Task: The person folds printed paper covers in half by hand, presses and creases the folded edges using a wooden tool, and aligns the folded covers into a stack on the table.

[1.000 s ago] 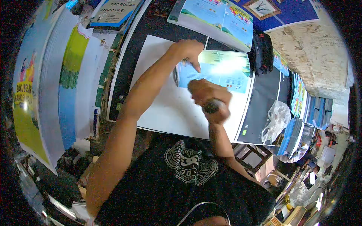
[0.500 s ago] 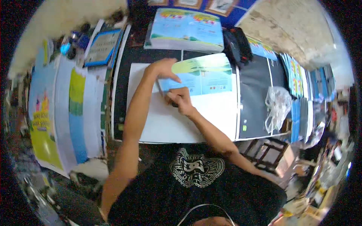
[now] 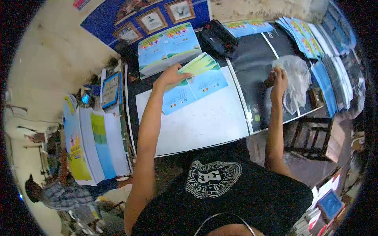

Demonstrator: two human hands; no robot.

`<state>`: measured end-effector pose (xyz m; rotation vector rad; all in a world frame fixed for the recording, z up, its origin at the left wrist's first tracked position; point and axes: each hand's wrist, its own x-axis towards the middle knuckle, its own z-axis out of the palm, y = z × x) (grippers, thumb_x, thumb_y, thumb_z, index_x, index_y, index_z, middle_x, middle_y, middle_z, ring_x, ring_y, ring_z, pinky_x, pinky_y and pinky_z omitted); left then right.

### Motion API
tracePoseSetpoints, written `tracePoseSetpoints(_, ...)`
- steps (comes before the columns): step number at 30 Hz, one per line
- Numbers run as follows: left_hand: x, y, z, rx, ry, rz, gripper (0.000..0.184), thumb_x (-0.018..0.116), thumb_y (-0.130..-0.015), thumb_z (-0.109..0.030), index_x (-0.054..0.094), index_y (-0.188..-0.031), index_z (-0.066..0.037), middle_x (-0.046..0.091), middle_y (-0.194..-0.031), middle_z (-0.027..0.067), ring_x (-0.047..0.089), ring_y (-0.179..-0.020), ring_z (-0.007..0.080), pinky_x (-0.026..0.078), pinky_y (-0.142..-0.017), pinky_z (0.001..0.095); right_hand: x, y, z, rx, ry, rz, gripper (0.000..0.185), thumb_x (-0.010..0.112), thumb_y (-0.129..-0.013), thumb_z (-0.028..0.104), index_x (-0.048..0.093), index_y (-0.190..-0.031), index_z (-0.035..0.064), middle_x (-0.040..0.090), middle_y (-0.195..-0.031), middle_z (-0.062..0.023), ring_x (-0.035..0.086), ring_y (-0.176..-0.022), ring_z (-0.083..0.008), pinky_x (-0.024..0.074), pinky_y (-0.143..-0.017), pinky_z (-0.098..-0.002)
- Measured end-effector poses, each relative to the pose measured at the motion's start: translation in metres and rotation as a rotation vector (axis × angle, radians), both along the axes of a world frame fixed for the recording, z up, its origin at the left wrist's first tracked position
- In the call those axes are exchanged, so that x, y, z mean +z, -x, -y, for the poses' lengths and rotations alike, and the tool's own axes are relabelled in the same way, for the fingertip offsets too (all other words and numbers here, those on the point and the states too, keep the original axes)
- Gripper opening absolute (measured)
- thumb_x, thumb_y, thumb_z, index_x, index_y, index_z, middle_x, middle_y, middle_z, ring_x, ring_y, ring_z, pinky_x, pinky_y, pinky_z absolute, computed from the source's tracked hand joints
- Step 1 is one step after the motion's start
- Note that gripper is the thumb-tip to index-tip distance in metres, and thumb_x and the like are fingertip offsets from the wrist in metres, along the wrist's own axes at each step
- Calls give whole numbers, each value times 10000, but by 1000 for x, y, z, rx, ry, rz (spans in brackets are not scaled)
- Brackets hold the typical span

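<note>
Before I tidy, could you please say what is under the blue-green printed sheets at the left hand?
A flat white rectangular panel extends from under the printed sheets; anything directly covered by them cannot be seen.

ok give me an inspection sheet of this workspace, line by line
surface: dark table top, with a white board on it showing small dark marks
work items: printed sheets, fanned out on the white board; clear plastic bag to their right
clutter: thick printed stack and black pouch behind the sheets; paper piles at the right
hands: left hand on the fanned sheets; right hand at the plastic bag, exact grip unclear
cables: nothing seen on the table
surroundings: framed pictures on a blue panel; tall paper stack and a person in a checked shirt at the left
</note>
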<state>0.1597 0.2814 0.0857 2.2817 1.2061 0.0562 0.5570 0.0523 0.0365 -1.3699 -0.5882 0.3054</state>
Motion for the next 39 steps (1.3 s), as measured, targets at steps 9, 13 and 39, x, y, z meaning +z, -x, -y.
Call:
tracePoseSetpoints(9, 23, -22, 122, -397, -387, 10, 453, 807, -751, -279, 588, -1033, 0, 488, -1282, 193, 445, -1223, 390, 366, -1050, 468, 8, 2, 26, 3, 232, 124, 384, 733, -854, 379, 676, -894, 1, 680, -852, -73, 604, -833, -148, 463, -811, -303)
tracePoseSetpoints(13, 29, -24, 157, -382, -355, -42, 709, 870, -664, -360, 540, -1198, -29, 425, -1398, 201, 380, -1321, 411, 333, -1104, 498, 9, -4, 34, 45, 293, 179, 384, 758, -835, 366, 690, -946, 5, 707, -905, -103, 645, -852, -204, 481, -834, -316)
tracePoseSetpoints(39, 20, 38, 252, -328, -308, -26, 344, 762, -741, -154, 616, -1048, -100, 680, -1010, 74, 620, -1016, 280, 421, -902, 429, 7, 131, 179, 590, 291, 178, 838, 441, -888, 681, 505, -1363, -7, 559, -1354, -158, 507, -1267, -266, 343, -1082, -413)
